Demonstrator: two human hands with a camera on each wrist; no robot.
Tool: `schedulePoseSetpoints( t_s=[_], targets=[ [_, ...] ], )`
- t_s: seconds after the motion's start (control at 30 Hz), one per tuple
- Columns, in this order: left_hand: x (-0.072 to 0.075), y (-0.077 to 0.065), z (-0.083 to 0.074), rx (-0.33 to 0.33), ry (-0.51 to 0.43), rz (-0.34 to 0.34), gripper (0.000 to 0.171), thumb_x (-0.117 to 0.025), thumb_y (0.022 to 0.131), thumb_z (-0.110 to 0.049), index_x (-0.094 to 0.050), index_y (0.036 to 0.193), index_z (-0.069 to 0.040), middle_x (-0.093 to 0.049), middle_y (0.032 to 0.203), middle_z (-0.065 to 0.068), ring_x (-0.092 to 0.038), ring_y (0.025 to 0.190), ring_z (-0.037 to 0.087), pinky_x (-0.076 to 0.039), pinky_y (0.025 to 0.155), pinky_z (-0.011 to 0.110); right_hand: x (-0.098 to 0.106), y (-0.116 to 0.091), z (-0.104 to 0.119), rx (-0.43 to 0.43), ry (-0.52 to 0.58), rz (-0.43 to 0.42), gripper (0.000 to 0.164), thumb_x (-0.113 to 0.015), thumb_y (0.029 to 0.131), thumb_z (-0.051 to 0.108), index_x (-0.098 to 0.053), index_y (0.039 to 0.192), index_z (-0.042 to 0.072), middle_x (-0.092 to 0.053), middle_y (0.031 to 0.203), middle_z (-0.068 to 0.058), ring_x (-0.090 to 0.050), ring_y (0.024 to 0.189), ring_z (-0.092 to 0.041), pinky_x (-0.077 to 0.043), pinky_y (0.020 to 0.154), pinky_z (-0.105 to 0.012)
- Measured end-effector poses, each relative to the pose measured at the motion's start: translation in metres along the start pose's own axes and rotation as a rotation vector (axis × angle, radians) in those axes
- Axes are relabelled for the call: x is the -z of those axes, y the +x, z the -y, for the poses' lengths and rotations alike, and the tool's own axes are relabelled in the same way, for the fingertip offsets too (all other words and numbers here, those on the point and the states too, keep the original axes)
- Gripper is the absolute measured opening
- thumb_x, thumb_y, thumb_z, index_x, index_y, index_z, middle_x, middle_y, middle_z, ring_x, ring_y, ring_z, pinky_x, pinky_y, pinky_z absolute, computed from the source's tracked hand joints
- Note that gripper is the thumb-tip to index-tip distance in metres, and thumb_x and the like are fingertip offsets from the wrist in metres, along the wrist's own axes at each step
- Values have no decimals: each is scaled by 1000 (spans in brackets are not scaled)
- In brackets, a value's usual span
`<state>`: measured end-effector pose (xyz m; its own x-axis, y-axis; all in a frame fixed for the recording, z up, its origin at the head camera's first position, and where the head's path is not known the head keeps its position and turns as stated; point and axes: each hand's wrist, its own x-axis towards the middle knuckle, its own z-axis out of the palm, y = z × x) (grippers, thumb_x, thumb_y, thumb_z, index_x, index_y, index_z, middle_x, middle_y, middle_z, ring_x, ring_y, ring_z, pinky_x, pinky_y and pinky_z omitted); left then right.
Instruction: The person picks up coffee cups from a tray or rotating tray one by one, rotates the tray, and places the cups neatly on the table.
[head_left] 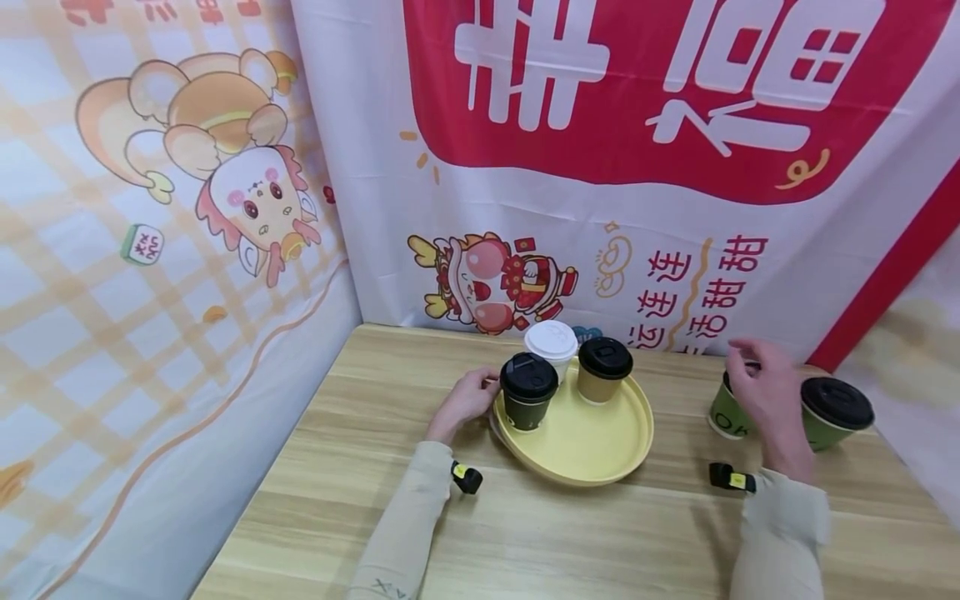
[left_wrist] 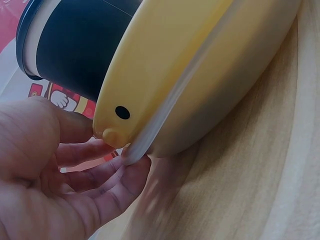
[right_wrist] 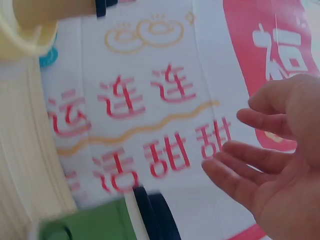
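Note:
My left hand [head_left: 468,397] grips the left edge of a round yellow tray [head_left: 592,454], its thumb at the rim and fingertips beneath, as the left wrist view shows. On the tray stand a dark cup with a black lid [head_left: 527,408], a white-lidded cup [head_left: 551,340] and a tan cup with a black lid [head_left: 598,387]. Over at the right, my right hand [head_left: 772,404] is raised beside a green paper cup [head_left: 726,418], overlapping its black lid in the head view. In the right wrist view its fingers are loosely spread with nothing between them.
Another green cup with a black lid [head_left: 836,412] stands to the right of my right hand. Printed cloth [head_left: 360,208] hangs along the back and left of the wooden table [head_left: 525,542].

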<state>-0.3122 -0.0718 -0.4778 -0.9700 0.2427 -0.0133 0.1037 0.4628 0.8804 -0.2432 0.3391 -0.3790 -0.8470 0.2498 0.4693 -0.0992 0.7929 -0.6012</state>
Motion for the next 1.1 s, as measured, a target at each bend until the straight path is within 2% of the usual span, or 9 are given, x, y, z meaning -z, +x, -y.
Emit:
schedulePoseSetpoints(
  t_s=[0.1,0.2,0.33,0.43,0.57,0.77,1.0,1.1],
  targets=[
    [-1,1,-1,3,-13,8,23,-48,97,-20,-61,111,-8,-64,101,14,-61,70,16,-54,59,30,-6,-2,8,1,49,-1,35,-45,94,29,-60,115,6,-61,104,-14,-52,86,-13,-41,70,-20],
    [-1,1,0,3,-11,6,24,-48,96,-21,-61,112,-8,-64,101,14,-62,69,17,-54,59,31,-12,-4,13,-14,70,44,37,-46,95,34,-59,116,8,-62,99,-12,-55,78,-13,-41,61,-15],
    [-1,2,0,-12,15,-4,25,-49,96,-21,-61,113,-8,-64,100,11,-62,68,16,-52,59,28,-19,-4,19,-27,98,140,40,-44,95,39,-57,117,8,-62,100,-14,-61,81,-24,-49,57,-18],
    [0,0,-1,-3,19,-7,25,-48,96,-22,-61,113,-9,-64,100,10,-62,69,15,-52,60,27,-26,-3,19,-15,123,212,38,-44,96,37,-57,116,7,-62,102,-14,-62,81,-19,-53,57,-22],
    [0,-1,-2,22,7,-4,25,-48,96,-23,-61,113,-11,-64,102,10,-62,69,16,-53,60,28,-39,-1,14,-19,118,278,39,-43,96,38,-56,115,7,-63,101,-14,-62,77,-14,-53,56,-25],
    [0,1,-3,17,34,-5,24,-49,96,-23,-61,114,-12,-64,102,9,-62,72,15,-52,62,26,-53,-2,8,-31,114,351,41,-43,95,39,-54,116,5,-62,99,-18,-61,84,-32,-54,57,-26],
    [0,1,-3,32,11,-6,25,-49,96,-23,-61,114,-11,-64,102,10,-62,72,16,-52,62,27,-65,-2,2,-18,184,490,44,-43,97,34,-49,121,-1,-56,110,-26,-57,92,-34,-56,63,-37],
    [0,1,-2,34,7,-6,25,-49,96,-24,-61,114,-11,-64,102,9,-62,73,16,-52,63,27,-70,-2,-1,-22,181,528,43,-43,97,32,-47,122,-3,-54,113,-27,-57,92,-33,-56,63,-37]
  ],
)
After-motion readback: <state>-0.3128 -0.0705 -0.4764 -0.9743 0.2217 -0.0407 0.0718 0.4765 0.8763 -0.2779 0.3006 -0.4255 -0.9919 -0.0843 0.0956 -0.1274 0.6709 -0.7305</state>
